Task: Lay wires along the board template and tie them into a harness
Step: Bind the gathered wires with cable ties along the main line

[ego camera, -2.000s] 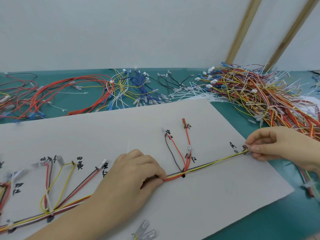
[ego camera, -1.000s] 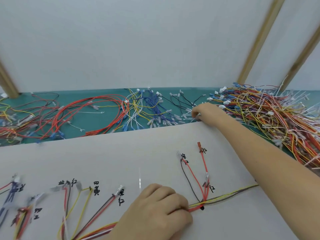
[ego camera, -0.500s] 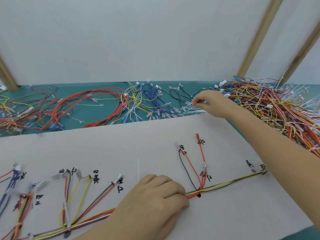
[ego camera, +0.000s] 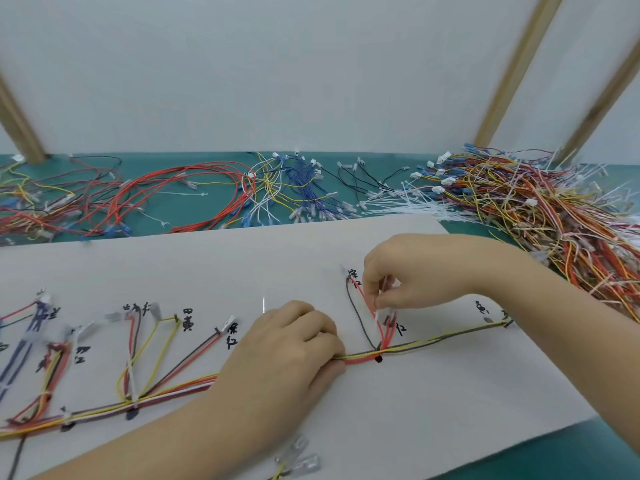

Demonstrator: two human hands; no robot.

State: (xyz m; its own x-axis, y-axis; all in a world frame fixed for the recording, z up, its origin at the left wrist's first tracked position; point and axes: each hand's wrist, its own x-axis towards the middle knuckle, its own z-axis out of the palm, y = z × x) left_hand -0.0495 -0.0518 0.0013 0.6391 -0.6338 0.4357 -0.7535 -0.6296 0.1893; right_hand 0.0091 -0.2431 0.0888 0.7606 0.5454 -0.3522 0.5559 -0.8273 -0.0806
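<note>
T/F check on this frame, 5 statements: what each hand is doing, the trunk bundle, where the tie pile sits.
1. The left hand presses the wire bundle onto the white template sheet. True.
2. The right hand is reaching into the cable tie pile. False: it is over the sheet, pinching a thin white cable tie beside the red branch wires.
3. The tie pile lies on the green table beyond the sheet's far edge. True.
4. The bundle ends at the left hand. False: it runs on rightward to the sheet's right end.
5. Both hands are empty. False: each holds something.
</note>
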